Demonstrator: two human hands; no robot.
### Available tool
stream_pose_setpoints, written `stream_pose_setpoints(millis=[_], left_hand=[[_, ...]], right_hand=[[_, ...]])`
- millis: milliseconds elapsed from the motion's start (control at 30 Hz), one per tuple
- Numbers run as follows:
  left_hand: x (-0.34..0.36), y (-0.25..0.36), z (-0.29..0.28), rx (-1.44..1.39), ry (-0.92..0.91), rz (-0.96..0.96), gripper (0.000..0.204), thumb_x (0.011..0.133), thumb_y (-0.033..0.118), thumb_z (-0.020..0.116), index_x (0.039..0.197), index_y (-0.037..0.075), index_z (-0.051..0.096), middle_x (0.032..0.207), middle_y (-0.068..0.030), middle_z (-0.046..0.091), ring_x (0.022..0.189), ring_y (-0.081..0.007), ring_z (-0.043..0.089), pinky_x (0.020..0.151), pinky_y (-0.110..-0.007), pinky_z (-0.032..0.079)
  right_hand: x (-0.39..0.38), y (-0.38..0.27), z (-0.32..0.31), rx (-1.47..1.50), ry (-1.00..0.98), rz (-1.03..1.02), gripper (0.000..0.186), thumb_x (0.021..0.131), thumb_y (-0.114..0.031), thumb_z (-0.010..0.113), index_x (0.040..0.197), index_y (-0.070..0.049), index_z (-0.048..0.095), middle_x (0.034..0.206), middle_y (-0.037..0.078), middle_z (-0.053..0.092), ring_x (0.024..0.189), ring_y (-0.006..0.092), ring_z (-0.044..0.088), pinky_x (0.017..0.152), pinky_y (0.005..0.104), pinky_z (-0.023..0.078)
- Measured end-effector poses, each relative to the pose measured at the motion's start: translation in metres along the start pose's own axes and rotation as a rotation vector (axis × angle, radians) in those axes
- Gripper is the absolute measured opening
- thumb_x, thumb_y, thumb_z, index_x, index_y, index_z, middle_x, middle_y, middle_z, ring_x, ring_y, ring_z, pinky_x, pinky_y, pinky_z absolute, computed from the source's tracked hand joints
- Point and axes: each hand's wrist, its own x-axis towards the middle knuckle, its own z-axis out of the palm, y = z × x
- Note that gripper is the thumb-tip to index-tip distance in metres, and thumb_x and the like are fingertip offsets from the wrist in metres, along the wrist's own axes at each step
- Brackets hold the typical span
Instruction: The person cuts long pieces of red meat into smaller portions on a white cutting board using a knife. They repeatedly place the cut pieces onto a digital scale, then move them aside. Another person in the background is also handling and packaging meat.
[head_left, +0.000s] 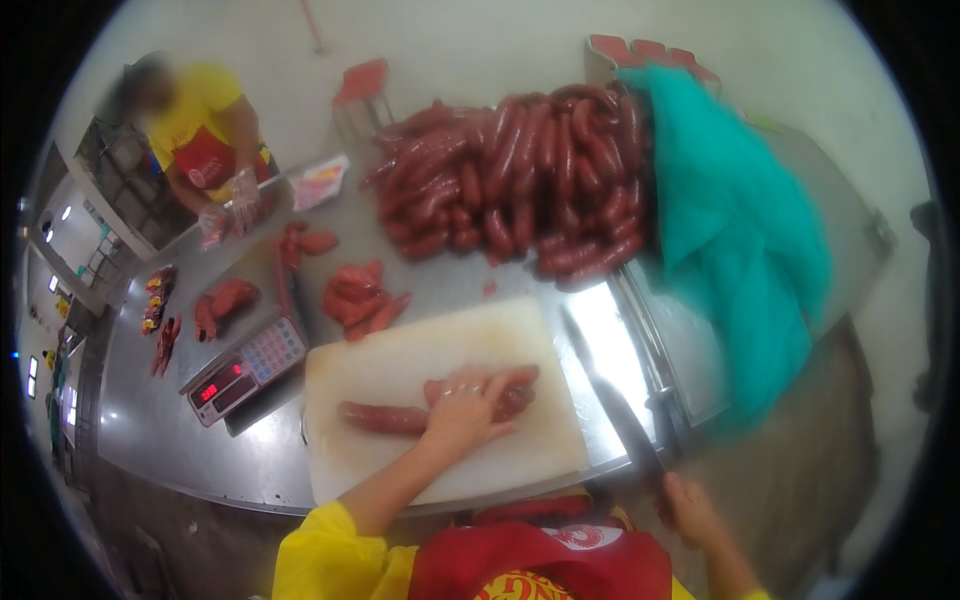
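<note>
On the white cutting board (420, 350), my left hand (465, 408) lies over pieces of thick red sausage (510, 395), its fingers curved across them. One longer sausage piece (385, 418) pokes out to the left of my palm. Off the board's right side, my right hand (690, 505) grips the handle of a large knife (622, 415). Its long blade slants up and away over the steel table, apart from the sausage. Behind the board is a small heap of sausages (362, 298).
A big pile of sausages (520, 170) covers the far table beside a teal plastic sheet (735, 230). Left of the board stands a digital scale (245, 370) with sausage lying behind it. A co-worker (205, 130) handles meat at the far left. Red stools (362, 82) stand behind.
</note>
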Motion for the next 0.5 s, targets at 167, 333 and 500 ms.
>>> stream_pose_setpoints(millis=[167, 333, 500], left_hand=[[0.061, -0.006, 0.018, 0.004, -0.208, -0.086, 0.054, 0.077, 0.033, 0.069, 0.118, 0.005, 0.048, 0.108, -0.0173, 0.058, 0.101, -0.0343, 0.056, 0.084, -0.043, 0.045], [0.091, -0.057, 0.006, -0.207, -0.237, -0.228, 0.047, 0.073, 0.027, 0.071, 0.11, 0.007, 0.051, 0.098, -0.0182, 0.061, 0.096, -0.035, 0.058, 0.08, -0.044, 0.047], [0.078, -0.147, -0.045, -0.074, -0.058, -0.323, 0.052, 0.072, 0.034, 0.073, 0.114, 0.01, 0.055, 0.108, -0.0168, 0.061, 0.102, -0.0346, 0.058, 0.085, -0.043, 0.047]], right_hand=[[0.014, 0.001, 0.023, 0.119, 0.063, -0.069, 0.064, 0.096, -0.055, 0.036, 0.073, 0.001, 0.057, 0.052, 0.007, 0.052, 0.042, 0.0136, 0.048, 0.04, 0.0281, 0.036], [0.016, 0.005, 0.025, 0.177, 0.095, -0.095, 0.062, 0.097, -0.053, 0.036, 0.074, 0.0, 0.057, 0.052, 0.006, 0.052, 0.042, 0.0139, 0.048, 0.04, 0.0276, 0.036], [0.011, 0.0, 0.021, 0.165, 0.103, -0.079, 0.061, 0.097, -0.052, 0.036, 0.073, 0.0, 0.057, 0.052, 0.006, 0.052, 0.042, 0.0138, 0.048, 0.04, 0.0285, 0.036]])
